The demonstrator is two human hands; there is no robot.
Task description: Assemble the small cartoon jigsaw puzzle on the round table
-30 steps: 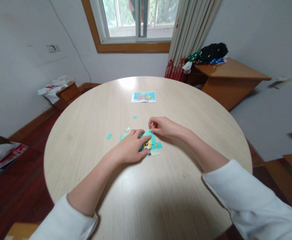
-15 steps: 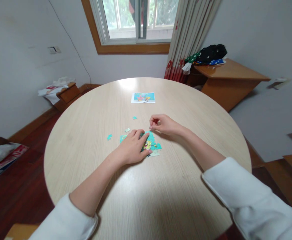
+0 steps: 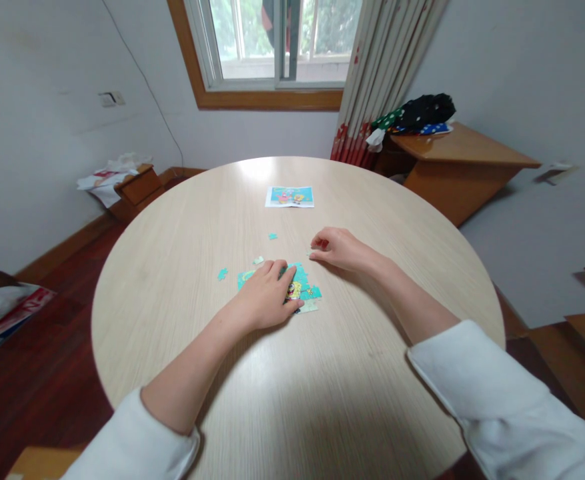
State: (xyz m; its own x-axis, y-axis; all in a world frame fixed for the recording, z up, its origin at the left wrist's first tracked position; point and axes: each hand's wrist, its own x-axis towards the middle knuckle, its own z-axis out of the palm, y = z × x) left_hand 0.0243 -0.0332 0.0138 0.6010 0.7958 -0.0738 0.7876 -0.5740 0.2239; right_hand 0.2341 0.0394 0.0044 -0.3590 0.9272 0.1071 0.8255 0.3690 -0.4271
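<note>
A partly joined jigsaw puzzle (image 3: pixel 312 292), turquoise with a yellow cartoon figure, lies on the round table. Across its middle rests my left hand (image 3: pixel 268 293), fingers spread and covering part of the picture. My right hand (image 3: pixel 335 247) is just beyond the puzzle's upper right corner, thumb and fingers pinched on a small pale puzzle piece (image 3: pixel 309 253), mostly hidden by the fingertips. Loose pieces lie beyond and to the left: a turquoise piece (image 3: pixel 223 274), a pale piece (image 3: pixel 258 260) and another turquoise piece (image 3: pixel 273 236).
A printed picture sheet (image 3: pixel 289 197) with cartoon figures lies toward the far side of the pale wooden table (image 3: pixel 172 253). Behind stand a window and a curtain (image 3: pixel 372 73). A wooden cabinet (image 3: pixel 467 150) with cloths on it is at the right.
My right hand has moved a little to the right, away from the puzzle, with the piece in its fingertips. My left hand stays on the puzzle. The view has shifted slightly.
</note>
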